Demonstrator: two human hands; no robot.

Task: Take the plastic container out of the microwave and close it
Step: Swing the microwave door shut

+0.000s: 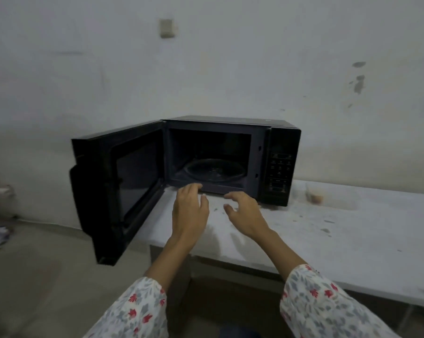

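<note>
Sitting well right of both empty, loose-fingered hands [190, 206] [245, 213], the plastic container [331, 195] lies beside the open microwave [283, 167].

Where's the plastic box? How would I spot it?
Find the black microwave with its door open on the pale counter. Look to its right, past the button panel, near the wall. The clear plastic container sits there alone, see-through with something orange-brown inside.

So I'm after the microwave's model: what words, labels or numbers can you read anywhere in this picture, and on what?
None can be read.
Control panel of the microwave: pale button markings, too small and blurred to read.
Plastic container on the counter: no readable label.
</note>
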